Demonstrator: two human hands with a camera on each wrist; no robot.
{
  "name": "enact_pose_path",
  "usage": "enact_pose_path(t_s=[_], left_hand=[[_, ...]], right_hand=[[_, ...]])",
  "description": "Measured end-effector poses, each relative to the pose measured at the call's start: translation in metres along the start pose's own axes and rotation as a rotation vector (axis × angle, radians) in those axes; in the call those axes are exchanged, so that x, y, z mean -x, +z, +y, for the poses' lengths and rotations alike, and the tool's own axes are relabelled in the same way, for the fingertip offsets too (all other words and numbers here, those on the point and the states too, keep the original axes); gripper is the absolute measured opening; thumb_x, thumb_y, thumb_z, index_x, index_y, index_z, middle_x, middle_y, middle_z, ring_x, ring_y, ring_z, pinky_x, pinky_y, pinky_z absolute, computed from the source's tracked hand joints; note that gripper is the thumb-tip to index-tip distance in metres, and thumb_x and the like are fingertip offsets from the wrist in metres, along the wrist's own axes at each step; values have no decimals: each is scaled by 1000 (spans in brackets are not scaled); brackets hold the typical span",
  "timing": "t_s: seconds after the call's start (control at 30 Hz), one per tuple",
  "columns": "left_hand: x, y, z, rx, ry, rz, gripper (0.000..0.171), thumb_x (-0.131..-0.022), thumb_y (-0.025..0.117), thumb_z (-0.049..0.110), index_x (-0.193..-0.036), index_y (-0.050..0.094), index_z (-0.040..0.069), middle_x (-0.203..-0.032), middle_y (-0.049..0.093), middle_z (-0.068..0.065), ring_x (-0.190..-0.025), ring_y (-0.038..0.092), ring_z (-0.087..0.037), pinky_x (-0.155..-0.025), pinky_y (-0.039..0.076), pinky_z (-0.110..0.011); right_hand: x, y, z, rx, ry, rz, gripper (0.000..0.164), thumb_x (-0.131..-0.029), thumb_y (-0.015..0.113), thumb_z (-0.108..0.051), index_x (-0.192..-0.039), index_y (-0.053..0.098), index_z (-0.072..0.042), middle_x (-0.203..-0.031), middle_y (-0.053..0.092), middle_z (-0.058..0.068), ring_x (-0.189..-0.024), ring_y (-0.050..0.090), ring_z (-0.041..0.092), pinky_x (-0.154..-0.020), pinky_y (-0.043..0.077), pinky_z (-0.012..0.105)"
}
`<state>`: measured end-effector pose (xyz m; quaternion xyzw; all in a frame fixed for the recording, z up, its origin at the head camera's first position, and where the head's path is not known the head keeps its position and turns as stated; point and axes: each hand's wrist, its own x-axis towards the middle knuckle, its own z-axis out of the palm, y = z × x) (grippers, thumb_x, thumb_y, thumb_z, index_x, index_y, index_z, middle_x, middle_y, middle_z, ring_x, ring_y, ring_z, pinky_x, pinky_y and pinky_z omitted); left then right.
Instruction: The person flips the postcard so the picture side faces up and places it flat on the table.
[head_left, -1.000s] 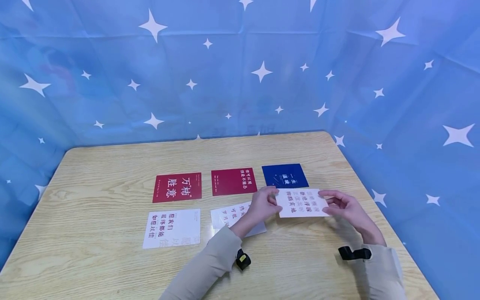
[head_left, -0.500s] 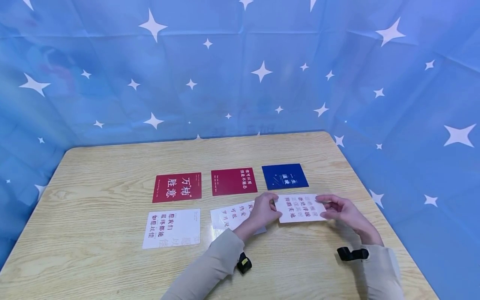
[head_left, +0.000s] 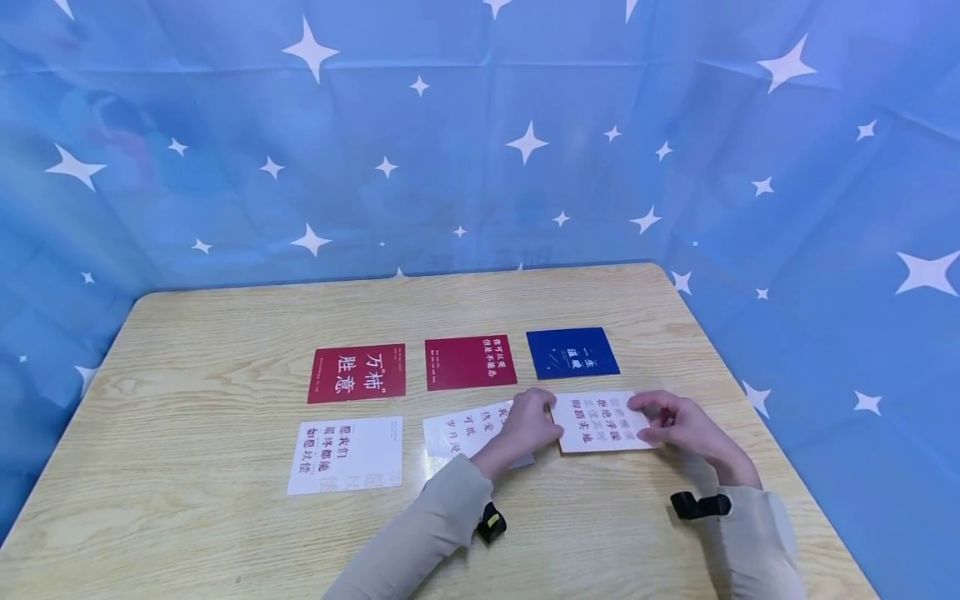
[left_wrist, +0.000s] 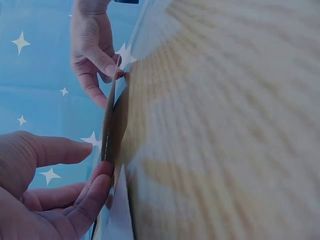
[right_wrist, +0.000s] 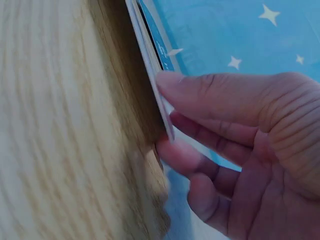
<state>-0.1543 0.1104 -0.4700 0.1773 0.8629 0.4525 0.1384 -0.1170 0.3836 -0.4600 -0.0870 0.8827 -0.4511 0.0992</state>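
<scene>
A white card (head_left: 600, 421) with dark and pale printed characters lies between my two hands, just over the table. My left hand (head_left: 523, 429) holds its left edge, though in the left wrist view the upper digit of that left hand (left_wrist: 45, 185) looks slightly apart from the card. At the opposite edge my right hand (head_left: 693, 433) pinches the card, thumb on one face. Seen edge-on in the right wrist view, the card (right_wrist: 150, 70) has a shadowed gap to the wood. Another white card (head_left: 457, 432) lies partly hidden under my left hand and forearm.
Behind the hands lie a blue card (head_left: 573, 352), a plain crimson card (head_left: 457, 377) and a red card (head_left: 322, 387) with large characters. A further white card (head_left: 307, 479) lies at front left. Starry blue cloth (head_left: 450, 183) hangs behind the wooden table (head_left: 210, 350).
Both hands have lowered the white card and brought it slightly towards the near side, closer to the tabletop. The other cards stay where they were.
</scene>
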Motion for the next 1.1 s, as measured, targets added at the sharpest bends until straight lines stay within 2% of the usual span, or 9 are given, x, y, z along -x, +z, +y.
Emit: enact_pose_path(t_s=[0.17, 0.23, 0.3, 0.37, 0.47, 0.57, 0.67, 0.83, 1.1], left_hand=[[-1, -3, 0, -10, 8, -21, 33, -74, 74, 6, -104, 67, -5, -88, 61, -9, -78, 50, -16, -66, 42, -21], [-1, -5, 0, -10, 6, -23, 36, -76, 74, 9, -108, 66, -5, -94, 62, -9, -83, 53, -16, -71, 45, -21], [0, -8, 1, 4, -3, -29, 40, -78, 73, 12, -113, 64, -4, -108, 63, -12, -97, 57, -19, -84, 47, -25], [1, -10, 1, 43, -23, -36, 42, -81, 70, 15, -118, 62, -3, -120, 60, -13, -112, 54, -23, -95, 44, -29], [2, -17, -2, 174, -50, -36, 42, -85, 67, 15, -121, 59, -3, -124, 59, -14, -112, 56, -24, -92, 46, -30], [3, -30, -7, 280, -52, -4, 39, -85, 67, 13, -119, 60, -4, -119, 62, -14, -96, 63, -19, -78, 52, -25], [4, -45, -14, 314, -11, 42, 35, -84, 67, 9, -115, 62, -6, -113, 64, -18, -85, 67, -20, -68, 53, -23], [11, -71, -27, 248, 56, 123, 32, -83, 67, 6, -111, 64, -8, -101, 67, -20, -78, 65, -20, -66, 51, -21], [28, -105, -49, 278, 32, 181, 33, -84, 66, 3, -114, 60, -10, -95, 66, -17, -76, 61, -19, -66, 52, -23]], right_hand=[[-2, 1, -2, 36, 16, -6, 42, -74, 74, -1, -114, 60, 3, -111, 53, 20, -61, 44, 16, -52, 37, 24], [-4, 1, -2, 45, 16, -4, 40, -75, 73, -2, -113, 61, 2, -112, 54, 20, -62, 44, 16, -52, 38, 23], [-6, 1, -3, 54, 18, 2, 37, -78, 72, -3, -113, 61, 2, -110, 55, 19, -63, 45, 15, -51, 38, 23], [-7, 1, -5, 65, 35, 6, 35, -80, 70, -5, -114, 61, 1, -101, 57, 17, -63, 45, 15, -51, 39, 23], [-10, 2, -10, 69, 80, 28, 34, -83, 69, -9, -116, 61, 0, -87, 56, 13, -62, 46, 15, -49, 40, 23], [-13, 3, -16, 76, 100, 66, 36, -85, 68, -11, -118, 60, 0, -76, 53, 10, -62, 47, 14, -49, 40, 23], [-15, 4, -21, 71, 73, 112, 36, -86, 66, -10, -120, 58, 2, -73, 53, 10, -62, 48, 16, -48, 41, 23], [-18, 5, -26, 67, -1, 165, 35, -87, 64, -7, -119, 57, 5, -74, 55, 11, -62, 49, 16, -49, 41, 24], [-24, 7, -34, 82, -46, 231, 35, -87, 64, -4, -120, 56, 4, -84, 59, 11, -68, 52, 15, -55, 42, 23]])
